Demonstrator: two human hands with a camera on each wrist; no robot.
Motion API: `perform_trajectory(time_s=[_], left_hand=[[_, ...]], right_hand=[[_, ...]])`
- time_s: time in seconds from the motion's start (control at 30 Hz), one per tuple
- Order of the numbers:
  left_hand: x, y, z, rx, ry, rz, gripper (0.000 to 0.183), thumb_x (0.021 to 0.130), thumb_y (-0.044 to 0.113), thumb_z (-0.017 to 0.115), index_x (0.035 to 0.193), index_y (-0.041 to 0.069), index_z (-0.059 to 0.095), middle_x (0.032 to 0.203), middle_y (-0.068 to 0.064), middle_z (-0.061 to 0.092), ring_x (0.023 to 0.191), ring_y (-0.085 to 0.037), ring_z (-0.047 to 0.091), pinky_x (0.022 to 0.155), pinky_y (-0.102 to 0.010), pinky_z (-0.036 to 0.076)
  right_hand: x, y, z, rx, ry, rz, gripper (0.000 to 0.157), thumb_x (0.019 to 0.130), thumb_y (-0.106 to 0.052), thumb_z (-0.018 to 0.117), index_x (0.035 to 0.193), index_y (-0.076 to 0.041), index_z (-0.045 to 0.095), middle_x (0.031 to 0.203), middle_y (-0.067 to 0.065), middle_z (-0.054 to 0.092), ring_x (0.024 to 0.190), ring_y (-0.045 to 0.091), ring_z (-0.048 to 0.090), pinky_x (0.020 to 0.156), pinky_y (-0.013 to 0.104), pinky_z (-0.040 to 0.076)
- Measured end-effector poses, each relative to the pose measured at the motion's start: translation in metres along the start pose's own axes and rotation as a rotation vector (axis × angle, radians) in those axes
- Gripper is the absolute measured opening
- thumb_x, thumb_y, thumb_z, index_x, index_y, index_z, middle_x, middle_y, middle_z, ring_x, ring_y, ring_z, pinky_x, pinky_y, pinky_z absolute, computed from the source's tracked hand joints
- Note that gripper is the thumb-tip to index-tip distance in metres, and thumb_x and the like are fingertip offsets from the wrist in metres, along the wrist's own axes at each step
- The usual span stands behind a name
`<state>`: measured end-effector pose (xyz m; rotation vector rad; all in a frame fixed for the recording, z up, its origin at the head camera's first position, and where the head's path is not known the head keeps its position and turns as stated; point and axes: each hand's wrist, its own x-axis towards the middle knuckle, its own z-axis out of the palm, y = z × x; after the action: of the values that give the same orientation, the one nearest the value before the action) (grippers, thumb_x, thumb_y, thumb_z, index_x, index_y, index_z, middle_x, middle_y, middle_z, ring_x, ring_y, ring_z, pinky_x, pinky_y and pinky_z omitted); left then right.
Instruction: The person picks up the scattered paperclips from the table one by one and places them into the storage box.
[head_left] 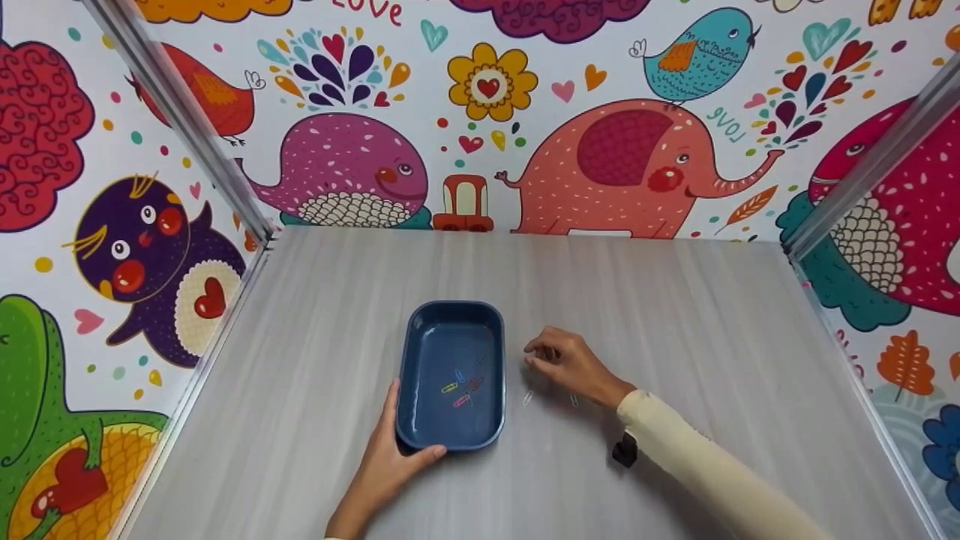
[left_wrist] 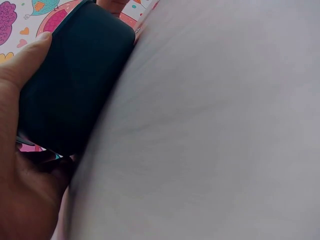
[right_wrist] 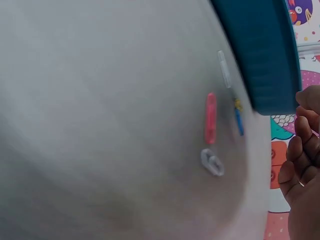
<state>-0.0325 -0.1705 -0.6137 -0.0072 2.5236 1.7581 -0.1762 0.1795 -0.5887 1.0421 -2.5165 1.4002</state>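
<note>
A deep blue rectangular tray (head_left: 451,441) stands on the table with several colourful paper clips inside, among them a yellow clip (head_left: 449,388) and a pink clip (head_left: 461,401). My left hand (head_left: 386,450) grips its near left corner, the thumb along the near wall and the fingers on the left side. Right of the tray, my right hand (head_left: 574,364) hovers over the table with loosely bent fingers, and nothing shows between them. Under that hand lie a white clip (right_wrist: 212,162), a pink clip (right_wrist: 210,118) and a blue clip (right_wrist: 239,121).
The grey wood-grain table (head_left: 337,300) is bounded by printed cartoon walls, with metal posts at the back corners. One pale clip (head_left: 528,397) lies near the tray's right side, and another pale clip (head_left: 574,400) lies below the right wrist. A black device (head_left: 625,450) sits at the right sleeve.
</note>
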Motion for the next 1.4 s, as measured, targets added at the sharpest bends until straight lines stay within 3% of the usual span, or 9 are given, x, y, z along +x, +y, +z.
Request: perform_trajectory(time_s=[0.43,1.07,1.4], left_hand=[[-0.001,-0.002,0.000,-0.009,0.006,0.032,0.130,0.084,0.031,0.099,0.178,0.011,0.011,0.181,-0.023,0.020,0.166,-0.044,0.023,0.131,-0.066,0.019],[0.000,-0.004,0.000,-0.008,0.003,0.020,0.131,0.084,0.032,0.099,0.178,0.010,0.010,0.181,-0.025,0.019,0.166,-0.045,0.022,0.131,-0.066,0.018],[0.001,-0.004,0.000,-0.011,-0.006,0.021,0.131,0.085,0.031,0.098,0.178,0.012,0.008,0.181,-0.024,0.017,0.166,-0.045,0.019,0.131,-0.067,0.016]], right_hand=[[-0.017,0.014,0.003,0.023,-0.031,0.160,0.011,0.101,-0.004,0.081,0.111,-0.006,0.082,0.098,-0.002,0.070,0.087,0.013,0.063,0.076,0.023,0.054],[-0.021,0.028,0.001,-0.078,-0.090,0.069,0.015,0.098,-0.002,0.082,0.113,-0.008,0.085,0.105,-0.001,0.070,0.097,0.016,0.062,0.082,0.028,0.056],[-0.015,0.022,-0.007,-0.158,-0.206,0.113,0.019,0.102,-0.010,0.081,0.119,-0.012,0.086,0.108,-0.003,0.067,0.102,0.014,0.058,0.089,0.031,0.055]])
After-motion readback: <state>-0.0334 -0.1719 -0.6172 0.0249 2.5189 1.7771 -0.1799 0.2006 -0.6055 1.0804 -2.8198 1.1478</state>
